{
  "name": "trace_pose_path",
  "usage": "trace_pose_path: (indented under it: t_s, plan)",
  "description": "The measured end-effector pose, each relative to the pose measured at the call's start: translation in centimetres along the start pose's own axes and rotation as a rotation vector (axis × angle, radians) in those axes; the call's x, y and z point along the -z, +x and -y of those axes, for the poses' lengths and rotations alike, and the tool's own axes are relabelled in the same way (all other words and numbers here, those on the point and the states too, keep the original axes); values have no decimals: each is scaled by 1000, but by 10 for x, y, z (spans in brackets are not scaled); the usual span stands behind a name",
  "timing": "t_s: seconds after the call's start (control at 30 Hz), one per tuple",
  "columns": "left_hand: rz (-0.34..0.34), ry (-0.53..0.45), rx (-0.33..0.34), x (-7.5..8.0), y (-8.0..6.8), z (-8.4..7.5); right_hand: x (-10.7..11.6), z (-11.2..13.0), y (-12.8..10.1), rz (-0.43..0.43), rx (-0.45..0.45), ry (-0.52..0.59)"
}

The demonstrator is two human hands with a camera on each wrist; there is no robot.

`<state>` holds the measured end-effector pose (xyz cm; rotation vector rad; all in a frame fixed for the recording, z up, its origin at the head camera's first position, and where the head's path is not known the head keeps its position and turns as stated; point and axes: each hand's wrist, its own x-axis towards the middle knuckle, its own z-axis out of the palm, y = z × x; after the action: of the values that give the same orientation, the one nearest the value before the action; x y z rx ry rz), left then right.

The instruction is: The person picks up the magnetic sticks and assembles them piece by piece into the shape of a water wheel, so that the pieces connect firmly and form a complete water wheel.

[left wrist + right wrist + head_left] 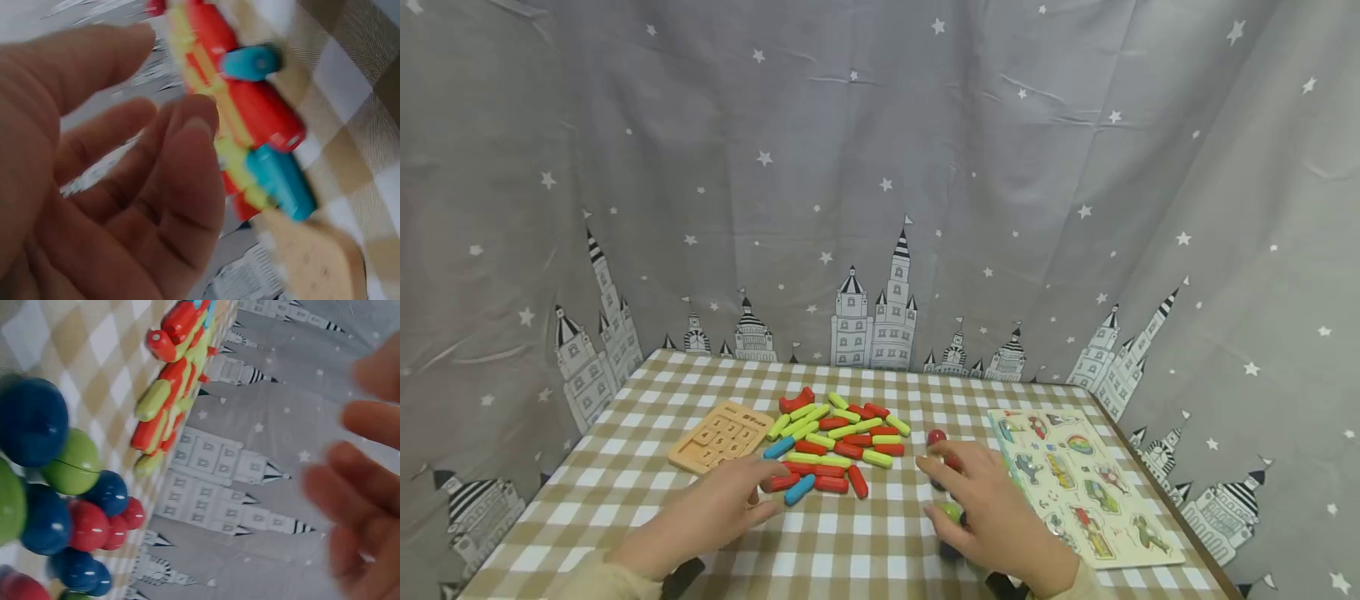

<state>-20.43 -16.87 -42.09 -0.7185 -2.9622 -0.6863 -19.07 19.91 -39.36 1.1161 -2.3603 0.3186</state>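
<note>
My left hand [715, 508] hovers at the near left side of a spread of small coloured sticks, its fingers loosely bent and thumb apart, holding nothing. Closest to its fingertips lie a blue stick [800, 490] and several red sticks [831, 484], with yellow-green sticks [877, 458] farther in. Over a group of balls, my right hand [992, 508] spreads its fingers with nothing in them. The head view shows a red ball [936, 436] and part of a green ball [951, 510]; the hand hides others. In the right wrist view, blue balls [34, 422] and red balls [88, 525] cluster together.
A wooden number puzzle [688, 454] lies left of the sticks. At the right edge rests a picture puzzle board [1120, 521] with animal and vehicle shapes. A red curved piece [797, 400] sits behind the sticks. Behind the checked tablecloth [842, 542] hangs a grey curtain [820, 125].
</note>
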Motion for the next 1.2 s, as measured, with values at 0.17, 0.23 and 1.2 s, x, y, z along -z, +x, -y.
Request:
trace_pose_path:
  t_s: [0.17,0.23,1.2]
  plan:
    - [1,-61,79,-35,39,15,-16,-3,-12,223,-140,80]
    - [12,-44,122,-45,44,18,-22,-4,-16,344,-195,103]
    - [4,-11,61,-51,9,8,-41,-11,-43,561,-329,98]
